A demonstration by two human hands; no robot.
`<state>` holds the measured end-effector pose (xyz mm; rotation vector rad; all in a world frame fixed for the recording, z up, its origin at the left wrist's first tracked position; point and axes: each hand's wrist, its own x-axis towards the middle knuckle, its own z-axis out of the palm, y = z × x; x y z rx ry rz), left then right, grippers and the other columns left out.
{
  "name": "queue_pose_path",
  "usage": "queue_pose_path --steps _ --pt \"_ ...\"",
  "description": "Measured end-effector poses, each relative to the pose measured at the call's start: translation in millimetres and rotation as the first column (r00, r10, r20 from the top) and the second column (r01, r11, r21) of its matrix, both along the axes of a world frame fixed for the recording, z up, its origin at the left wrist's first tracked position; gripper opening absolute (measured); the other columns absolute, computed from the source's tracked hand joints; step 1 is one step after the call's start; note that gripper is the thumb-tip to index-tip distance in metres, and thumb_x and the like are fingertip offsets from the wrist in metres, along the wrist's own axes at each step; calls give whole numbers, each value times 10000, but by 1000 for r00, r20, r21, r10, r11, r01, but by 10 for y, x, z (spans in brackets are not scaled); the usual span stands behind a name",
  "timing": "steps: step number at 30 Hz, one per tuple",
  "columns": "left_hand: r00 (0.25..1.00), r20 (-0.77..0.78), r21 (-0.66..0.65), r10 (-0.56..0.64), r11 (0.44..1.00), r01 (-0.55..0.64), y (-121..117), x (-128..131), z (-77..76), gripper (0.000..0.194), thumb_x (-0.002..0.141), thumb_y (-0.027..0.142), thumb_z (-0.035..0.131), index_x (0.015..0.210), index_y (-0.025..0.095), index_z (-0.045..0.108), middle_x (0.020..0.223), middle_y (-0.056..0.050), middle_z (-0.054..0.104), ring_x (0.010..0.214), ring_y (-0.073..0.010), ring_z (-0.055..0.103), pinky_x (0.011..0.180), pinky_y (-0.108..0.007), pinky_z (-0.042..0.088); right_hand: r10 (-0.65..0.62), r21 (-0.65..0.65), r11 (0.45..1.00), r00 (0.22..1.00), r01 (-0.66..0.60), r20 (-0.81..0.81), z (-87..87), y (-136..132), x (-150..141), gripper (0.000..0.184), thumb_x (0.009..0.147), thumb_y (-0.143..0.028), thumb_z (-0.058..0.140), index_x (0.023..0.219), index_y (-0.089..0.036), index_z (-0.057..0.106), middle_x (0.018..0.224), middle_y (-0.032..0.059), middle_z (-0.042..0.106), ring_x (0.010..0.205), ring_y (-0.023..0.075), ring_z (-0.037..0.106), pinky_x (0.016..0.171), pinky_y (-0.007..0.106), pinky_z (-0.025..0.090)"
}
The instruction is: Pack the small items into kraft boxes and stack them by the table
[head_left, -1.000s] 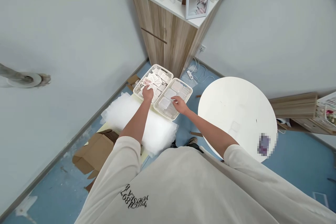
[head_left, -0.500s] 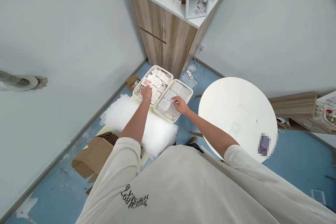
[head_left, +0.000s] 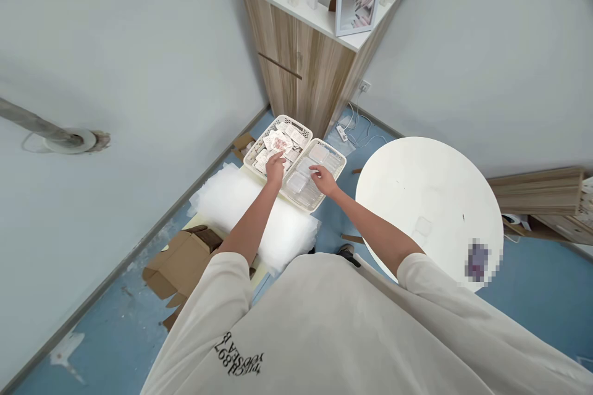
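A pale yellow surface (head_left: 197, 220), around eight o'clock, bears white sheeting (head_left: 223, 192) and, at its one o'clock end, a packet basket (head_left: 251, 166) and a case basket (head_left: 296, 203).

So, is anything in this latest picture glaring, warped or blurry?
In the head view, the white sheeting looks bright and nearly featureless; in that same view, the cabinet looks tapered and tilted, likely wide-angle distortion; also in the head view, a pixelated patch covers part of the round table, while the left hand and right hand look reasonably sharp.
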<state>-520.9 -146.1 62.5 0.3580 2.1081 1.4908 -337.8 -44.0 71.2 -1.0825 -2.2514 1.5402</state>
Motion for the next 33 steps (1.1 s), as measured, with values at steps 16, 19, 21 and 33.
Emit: queue_pose_path --steps 16,19,21,33 --pt "861 254 204 -440 895 397 667 2004 368 379 883 312 543 1206 244 730 1350 -58 652 1100 -219 671 910 -365 531 -569 -316 796 817 516 -98 256 579 1333 402 833 -396 621 1193 -220 592 1057 57 715 954 195 690 790 339 559" --pt "811 264 196 -522 852 485 782 2511 387 369 890 308 530 1194 265 735 1389 -43 625 1118 -218 664 916 -365 527 -651 -382 725 752 573 -106 301 646 1830 412 807 -336 641 1196 -222 572 972 32 715 941 193 699 799 338 553" --pt "773 281 195 -568 823 534 858 2849 379 366 878 286 536 1184 265 736 1393 -47 621 1125 -218 661 921 -366 522 -696 -400 684 710 610 -106 304 687 2187 411 786 -303 650 1180 -221 574 903 9 703 910 189 700 801 339 551" --pt "697 183 102 -693 719 688 1253 4597 70 379 815 210 608 1192 252 612 1347 -87 606 1244 -256 589 959 -388 506 -863 -350 474 505 808 -3 46 792 4365 351 712 -252 675 1053 -199 610 743 -31 656 752 164 657 725 314 541"
